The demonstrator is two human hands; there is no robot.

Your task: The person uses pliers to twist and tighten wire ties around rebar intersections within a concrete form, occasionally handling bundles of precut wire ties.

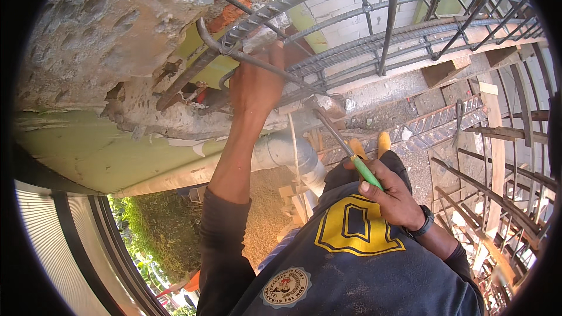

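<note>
My left hand (256, 82) reaches into the steel reinforcement cage beside the broken concrete edge. A bent steel bar (260, 63) crosses over it, and its fingers are mostly hidden among the bars, so I cannot tell what they hold. A pale rough chunk (262, 40) lies just beyond the fingertips. In front of my body, my right hand (386, 190) is closed round the green handle of a trowel (366, 172). The trowel's metal shank points up and left, and its grey blade end sits near the lower bars.
Broken concrete (99, 35) juts out at upper left above a green wall (64, 146). The rebar cage (374, 6) runs off to the right. Below are a grey pipe (281, 151), timber boards (494, 158), a steel lattice beam (427, 123) and more scaffold timbers.
</note>
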